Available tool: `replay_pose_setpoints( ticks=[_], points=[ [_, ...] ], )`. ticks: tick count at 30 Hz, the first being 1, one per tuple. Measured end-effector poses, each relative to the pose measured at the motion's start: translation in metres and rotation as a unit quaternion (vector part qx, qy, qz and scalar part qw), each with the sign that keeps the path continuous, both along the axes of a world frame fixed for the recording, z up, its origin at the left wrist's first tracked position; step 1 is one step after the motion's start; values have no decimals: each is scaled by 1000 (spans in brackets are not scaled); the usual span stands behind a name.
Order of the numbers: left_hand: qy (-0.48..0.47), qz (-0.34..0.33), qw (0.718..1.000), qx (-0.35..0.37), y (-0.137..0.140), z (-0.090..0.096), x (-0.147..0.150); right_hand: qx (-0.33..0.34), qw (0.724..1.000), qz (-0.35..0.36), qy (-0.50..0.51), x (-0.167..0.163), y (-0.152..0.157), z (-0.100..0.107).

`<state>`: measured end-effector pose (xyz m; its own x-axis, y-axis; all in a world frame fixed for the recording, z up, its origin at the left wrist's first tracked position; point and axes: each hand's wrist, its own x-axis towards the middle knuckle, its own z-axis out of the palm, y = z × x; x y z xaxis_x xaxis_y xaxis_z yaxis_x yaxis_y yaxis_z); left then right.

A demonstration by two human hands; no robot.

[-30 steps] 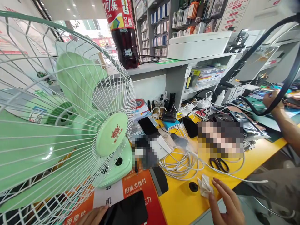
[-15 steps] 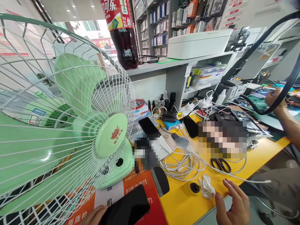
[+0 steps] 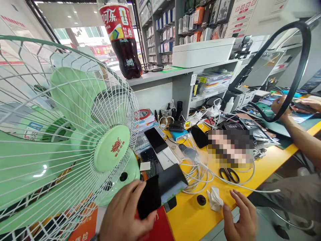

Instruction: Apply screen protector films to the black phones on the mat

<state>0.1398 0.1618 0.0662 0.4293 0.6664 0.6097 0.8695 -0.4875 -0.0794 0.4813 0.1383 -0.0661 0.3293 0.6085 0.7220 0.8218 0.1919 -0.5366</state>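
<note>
My left hand [image 3: 125, 211] is closed round the near end of a dark phone [image 3: 173, 184], held tilted above the table. Part of its glossy screen looks black and part reflects grey. Under its far edge shows part of a dark grey object [image 3: 172, 203]. My right hand [image 3: 240, 217] hangs at the yellow table's front edge, fingers apart and holding nothing. Its thumb is close to a crumpled white tissue [image 3: 215, 199]; whether they touch I cannot tell. Left of the tissue stands a small container with a black round top [image 3: 201, 200].
A green fan [image 3: 112, 147] fills the left. Black scissors [image 3: 229, 175] and coiled white cable [image 3: 198, 179] lie on the yellow table [image 3: 185, 217]. Another phone [image 3: 155, 140] lies behind. A cola bottle [image 3: 126, 57] stands on the shelf. At right are another person's hands [image 3: 281, 105].
My left hand has lifted the phone up and to the right, away from the red and orange printed mat. The right hand stays open by the tissue. The whole view has shifted slightly.
</note>
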Motion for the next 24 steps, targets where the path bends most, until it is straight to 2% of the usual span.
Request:
replay_pose_setpoints(
  ticks=[2, 5, 9, 16, 24],
  points=[
    [-45, -3, 997, -62, 31, 5, 32, 0, 1000, 1, 4, 0, 0, 0],
    [-56, -13, 991, -120, 74, 0, 75, 3, 1000, 1, 9, 0, 0, -1],
    [-53, -36, 981, -185, 114, -11, 112, 2, 1000, 1, 12, -1, 0, -1],
    [-30, -34, 970, -238, 147, -13, 125, -9, 1000, 3, 15, -3, 0, -4],
    [-16, -42, 968, -249, 154, -24, 120, -9, 1000, 6, 7, -4, 1, -4]
  ],
)
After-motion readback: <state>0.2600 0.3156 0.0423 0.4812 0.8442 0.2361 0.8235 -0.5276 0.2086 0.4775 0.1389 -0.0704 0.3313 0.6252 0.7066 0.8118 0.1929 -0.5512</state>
